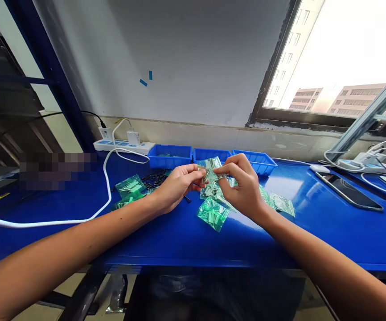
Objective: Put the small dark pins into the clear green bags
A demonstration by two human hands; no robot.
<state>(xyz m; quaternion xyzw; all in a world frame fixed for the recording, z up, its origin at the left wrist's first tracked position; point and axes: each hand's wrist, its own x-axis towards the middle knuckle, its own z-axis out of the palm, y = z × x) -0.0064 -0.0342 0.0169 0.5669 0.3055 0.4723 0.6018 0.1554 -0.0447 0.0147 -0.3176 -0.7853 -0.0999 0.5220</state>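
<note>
Between my two hands is a small clear-green plastic bag (212, 163), raised above the blue table. My left hand (179, 185) pinches its left edge between thumb and fingers. The fingers of my right hand (241, 183) close on its right side. Just below lies another green bag (213, 214) with pale pieces inside, flat on the table. More such bags overlap beneath and beside my right hand, one of them (282, 204) to its right. Left of my left hand are green bags (130, 186) and a scatter of black screw-like pieces (154, 178).
Three blue bins (169, 156) line the wall side of the blue table (179, 240). A white power strip (124, 146) sits behind left, its white cable (106, 178) crossing the left side. At right lie a phone (348, 191) and another power strip (363, 165).
</note>
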